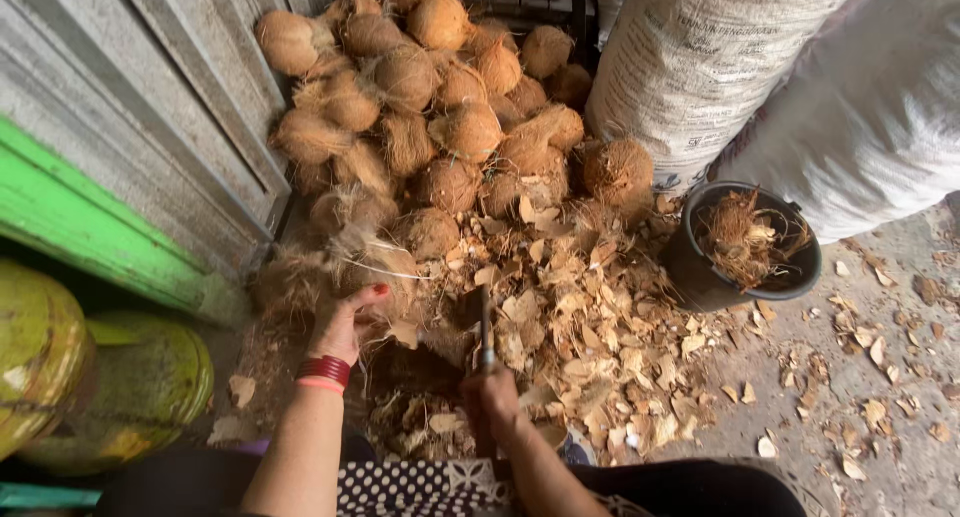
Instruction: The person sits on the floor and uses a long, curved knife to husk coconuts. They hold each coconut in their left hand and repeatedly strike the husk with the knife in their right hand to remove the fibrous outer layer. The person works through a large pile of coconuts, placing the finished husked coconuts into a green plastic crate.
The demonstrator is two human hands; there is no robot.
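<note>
My left hand (347,322) rests on a fibrous brown coconut (378,267) at the near edge of a big heap of husked coconuts (440,107). Red bangles circle that wrist. My right hand (490,402) grips the handle of a dark blade (485,322), which points upward just right of the coconut. Whether the blade touches the coconut I cannot tell. Husk chips (570,327) lie thick on the ground around both hands.
A black bucket (700,272) with husk fibre stands to the right. Two large white sacks (700,57) lean behind it. A grey metal door (150,107) with a green sill (80,227) is at left, and green-yellow rounded vessels (110,377) are at lower left.
</note>
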